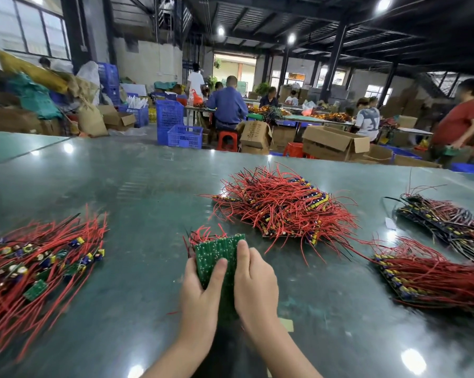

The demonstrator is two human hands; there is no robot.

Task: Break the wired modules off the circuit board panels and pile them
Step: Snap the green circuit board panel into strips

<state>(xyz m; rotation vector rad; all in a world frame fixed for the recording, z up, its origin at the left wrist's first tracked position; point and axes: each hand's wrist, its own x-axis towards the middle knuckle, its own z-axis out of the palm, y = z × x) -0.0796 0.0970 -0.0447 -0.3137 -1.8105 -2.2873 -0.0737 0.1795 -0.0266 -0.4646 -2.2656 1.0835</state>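
Pile (36, 271) of freed modules far left on surface (137, 203). Left hand (200, 293) grips panel (216, 255) left edge, thumb over solder face. Panel held between both hands, long axis pointing away, wires at far end. Right hand (253, 282) grips right edge. Snap line likely between thumbs; left hand nearer pile. Unbroken panels (282, 205) right.

Both forearms are extended forward, side by side; the left hand (200, 293) and right hand (253, 285) are curled, thumbs laid on top, clamped on a green circuit board panel (216, 251).
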